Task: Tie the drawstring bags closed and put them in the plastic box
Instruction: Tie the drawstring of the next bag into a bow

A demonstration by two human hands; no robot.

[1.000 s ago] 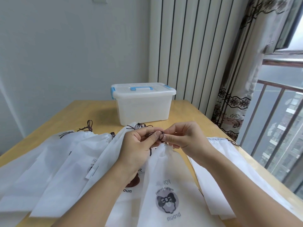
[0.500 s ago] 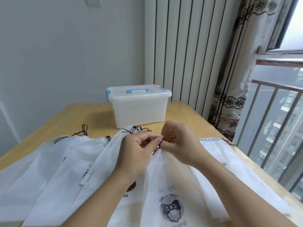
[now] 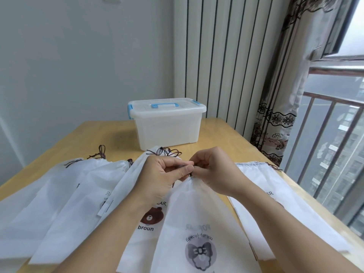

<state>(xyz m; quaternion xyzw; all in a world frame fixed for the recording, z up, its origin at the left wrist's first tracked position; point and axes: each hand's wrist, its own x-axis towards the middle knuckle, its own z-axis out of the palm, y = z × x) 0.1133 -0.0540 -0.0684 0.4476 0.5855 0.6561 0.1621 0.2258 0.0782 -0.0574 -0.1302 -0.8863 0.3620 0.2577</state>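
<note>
Pinching a thin brown cord [image 3: 182, 166] at the gathered neck of a white non-woven bag [image 3: 199, 223], left hand [image 3: 165, 176] and right hand [image 3: 214, 170] meet fingertip to fingertip, fingers curled, above the near middle of the wooden desk [image 3: 110, 134]. Bag cloth is matte, soft and flat, printed with a grey bow figure. More white bags [image 3: 78, 194] lie fanned left and right, cords brown. Translucent plastic box [image 3: 167, 125], rectangular, blue handle and clips, stands far centre with its lid on; contents not discernible.
</note>
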